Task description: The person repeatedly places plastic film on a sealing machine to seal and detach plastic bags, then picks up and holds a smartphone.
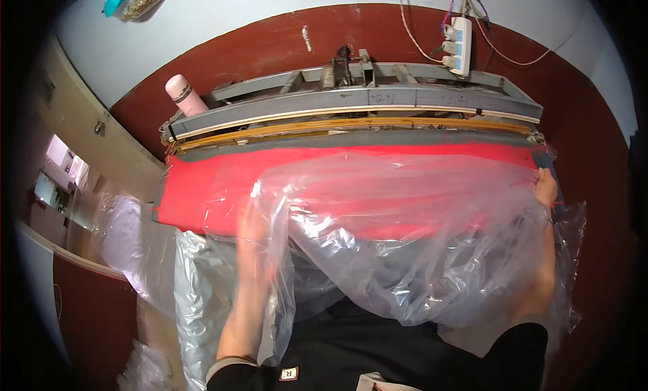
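Note:
A large clear plastic sheet point(432, 283) lies in loose folds over a long red surface point(196, 185) with a grey border, and hangs down its near side. My right hand point(546, 188) is closed at the surface's right end, with a bunched edge of the plastic sheet in its fingers. Towards the left part of the red surface, my left hand point(252, 219) is inside or behind a fold of the plastic. Motion and glare smear its fingers, so their hold cannot be made out.
Behind the red surface runs a grey metal frame point(337, 99) with an orange-yellow strip point(378, 123) along it. A pink flask point(185, 95) leans at its left end. A white power strip point(459, 47) with cords hangs on the wall. More plastic point(145, 367) lies at lower left.

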`<move>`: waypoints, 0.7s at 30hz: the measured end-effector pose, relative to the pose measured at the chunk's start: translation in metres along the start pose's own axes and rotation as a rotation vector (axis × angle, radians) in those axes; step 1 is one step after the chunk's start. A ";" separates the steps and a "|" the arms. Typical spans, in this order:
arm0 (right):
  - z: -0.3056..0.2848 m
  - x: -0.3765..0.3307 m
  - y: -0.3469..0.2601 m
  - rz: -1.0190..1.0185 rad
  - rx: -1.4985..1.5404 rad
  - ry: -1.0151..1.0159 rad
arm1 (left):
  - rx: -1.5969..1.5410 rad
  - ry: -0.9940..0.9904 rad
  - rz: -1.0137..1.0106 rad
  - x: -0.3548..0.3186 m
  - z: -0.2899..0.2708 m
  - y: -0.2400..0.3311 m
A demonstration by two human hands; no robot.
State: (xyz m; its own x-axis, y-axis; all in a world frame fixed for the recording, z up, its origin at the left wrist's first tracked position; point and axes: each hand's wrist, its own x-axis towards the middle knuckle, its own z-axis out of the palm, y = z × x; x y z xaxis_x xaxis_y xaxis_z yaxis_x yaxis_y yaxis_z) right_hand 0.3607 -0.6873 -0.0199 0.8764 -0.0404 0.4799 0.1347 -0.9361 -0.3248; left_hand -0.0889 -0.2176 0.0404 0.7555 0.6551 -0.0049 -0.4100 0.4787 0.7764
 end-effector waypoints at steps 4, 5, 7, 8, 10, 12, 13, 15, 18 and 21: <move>0.000 0.000 0.002 -0.030 -0.032 0.035 | 1.444 -0.636 -0.013 -0.057 -0.040 -0.056; 0.000 0.001 0.003 -0.025 -0.027 0.033 | 1.659 -0.908 0.060 -0.068 -0.044 -0.064; 0.002 0.002 0.005 0.024 0.053 -0.012 | 1.210 -0.640 -0.271 -0.080 -0.041 -0.078; 0.003 0.004 0.006 0.014 0.025 -0.023 | 0.802 -0.514 -0.453 -0.082 -0.039 -0.072; 0.006 0.004 0.009 -0.007 -0.006 0.002 | -0.003 -0.341 -0.283 -0.071 -0.029 -0.054; 0.008 0.006 0.014 0.045 -0.003 -0.044 | -0.334 -0.097 -0.151 -0.051 -0.031 -0.002; 0.010 0.006 0.016 0.034 0.011 -0.050 | -0.379 0.143 -0.042 -0.044 -0.034 0.028; 0.012 0.007 0.021 0.077 -0.102 0.032 | -0.024 0.223 0.331 -0.024 -0.050 0.084; 0.014 0.011 0.028 0.137 -0.093 0.004 | 0.194 0.234 0.352 0.023 -0.096 0.138; 0.016 0.010 0.034 0.082 -0.132 0.037 | 0.635 0.628 0.089 0.063 -0.146 0.109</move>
State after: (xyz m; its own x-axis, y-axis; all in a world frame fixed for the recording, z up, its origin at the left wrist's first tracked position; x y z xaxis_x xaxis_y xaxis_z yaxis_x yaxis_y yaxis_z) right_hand 0.3819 -0.7135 -0.0390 0.8641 -0.1292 0.4865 -0.0006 -0.9668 -0.2556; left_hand -0.1605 -0.0383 0.0327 0.2397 0.9625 -0.1273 0.0469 0.1195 0.9917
